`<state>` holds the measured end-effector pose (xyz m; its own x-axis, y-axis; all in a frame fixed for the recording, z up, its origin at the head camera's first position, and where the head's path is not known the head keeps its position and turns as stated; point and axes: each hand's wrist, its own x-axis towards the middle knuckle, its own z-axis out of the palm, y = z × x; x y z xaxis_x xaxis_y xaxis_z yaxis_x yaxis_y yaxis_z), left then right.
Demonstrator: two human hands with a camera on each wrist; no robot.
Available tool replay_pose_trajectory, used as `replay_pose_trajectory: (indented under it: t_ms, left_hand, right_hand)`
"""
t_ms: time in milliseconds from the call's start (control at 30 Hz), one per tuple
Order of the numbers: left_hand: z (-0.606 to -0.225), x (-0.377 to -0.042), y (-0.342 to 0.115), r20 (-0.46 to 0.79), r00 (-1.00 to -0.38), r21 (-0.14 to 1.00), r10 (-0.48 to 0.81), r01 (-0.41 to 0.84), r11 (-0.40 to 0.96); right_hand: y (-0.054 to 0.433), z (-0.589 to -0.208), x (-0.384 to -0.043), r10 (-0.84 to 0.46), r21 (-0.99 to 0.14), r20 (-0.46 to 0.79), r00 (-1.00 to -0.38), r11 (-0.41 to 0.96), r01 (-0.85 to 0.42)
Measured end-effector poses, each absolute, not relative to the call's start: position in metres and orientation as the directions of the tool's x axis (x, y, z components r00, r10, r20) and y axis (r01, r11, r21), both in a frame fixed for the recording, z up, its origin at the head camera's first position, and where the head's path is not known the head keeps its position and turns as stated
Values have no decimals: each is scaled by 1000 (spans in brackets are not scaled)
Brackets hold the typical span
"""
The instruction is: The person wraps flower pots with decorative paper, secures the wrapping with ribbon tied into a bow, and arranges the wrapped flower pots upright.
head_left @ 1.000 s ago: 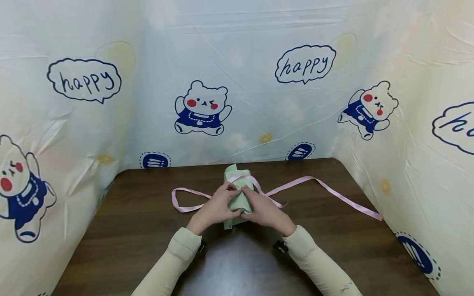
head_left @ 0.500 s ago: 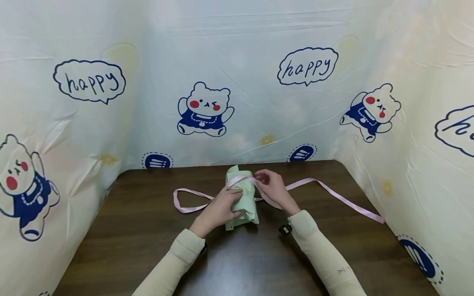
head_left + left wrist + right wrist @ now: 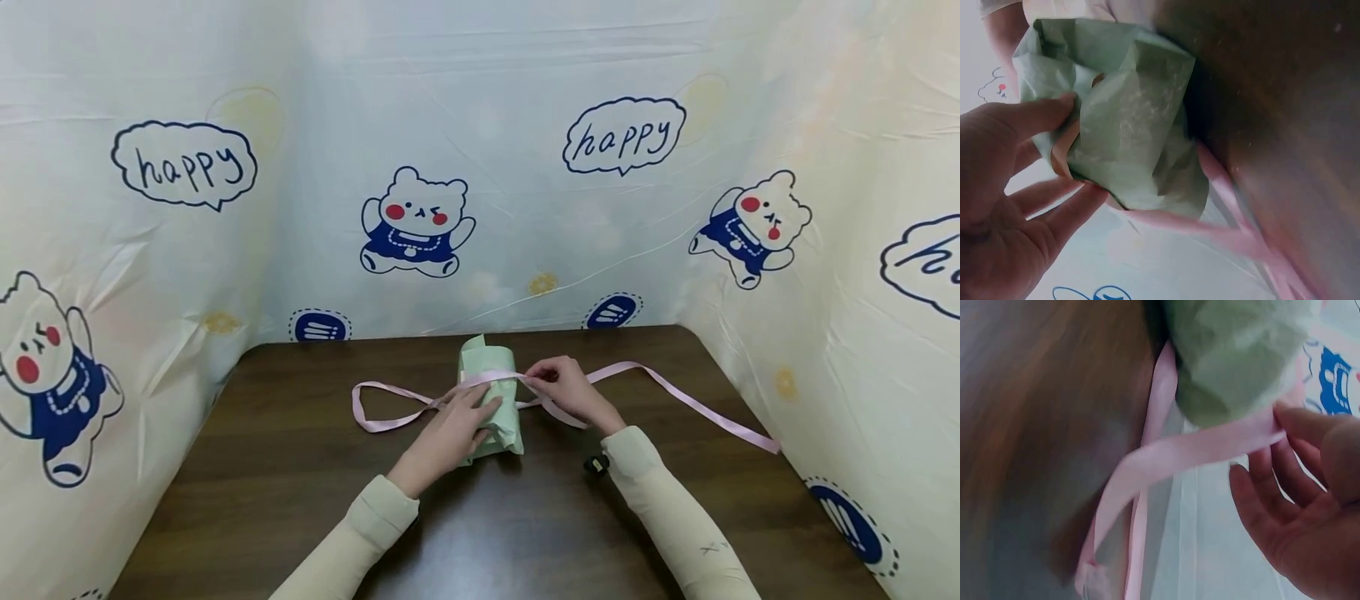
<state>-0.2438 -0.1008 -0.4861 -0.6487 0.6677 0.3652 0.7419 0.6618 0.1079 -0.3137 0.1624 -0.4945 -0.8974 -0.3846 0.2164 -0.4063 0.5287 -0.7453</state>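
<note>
A package wrapped in pale green paper [image 3: 487, 358] lies on the table, its folded end [image 3: 1135, 119] filling much of the left wrist view. Pink ribbon [image 3: 495, 377] crosses over its top. My left hand [image 3: 450, 429] rests on the package from the left, fingers spread, with fingertips beside the ribbon and the thumb [image 3: 1041, 115] on a paper fold. At the package's right side, my right hand [image 3: 573, 390] pinches the ribbon [image 3: 1172, 453] between thumb and index finger. A short free end hangs below that hand.
A ribbon loop [image 3: 375, 384] lies on the wooden table [image 3: 300, 483] to the left. The long ribbon tail [image 3: 690, 400] runs to the table's right edge. Printed cloth [image 3: 510, 208] surrounds the table on the back and sides.
My right hand has left the package's top and moved right, now holding the ribbon. The crossing ribbon has shifted nearer to me and straightened. My left hand stays on the package, fingers spread wider.
</note>
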Motion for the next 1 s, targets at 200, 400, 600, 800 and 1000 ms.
replay_pose_trajectory:
  t_ms: [200, 400, 600, 800, 1000]
  left_hand:
    - [-491, -241, -102, 404, -643, 87, 650, 735, 673]
    - [-492, -242, -103, 398, -652, 92, 646, 729, 679]
    - [-491, -245, -102, 400, -641, 84, 655, 737, 670]
    - [-491, -245, -102, 392, -647, 100, 654, 737, 669]
    - [-492, -244, -101, 401, -641, 123, 654, 746, 655]
  right_hand:
    - [202, -491, -303, -407, -744, 172, -897, 543, -389]
    - [248, -494, -296, -410, -694, 201, -889, 581, -425]
    - [292, -494, -285, -480, -686, -9, -877, 642, -344]
    - [330, -492, -269, -442, -660, -148, -885, 710, -245]
    - [357, -481, -247, -344, -629, -242, -907, 768, -124]
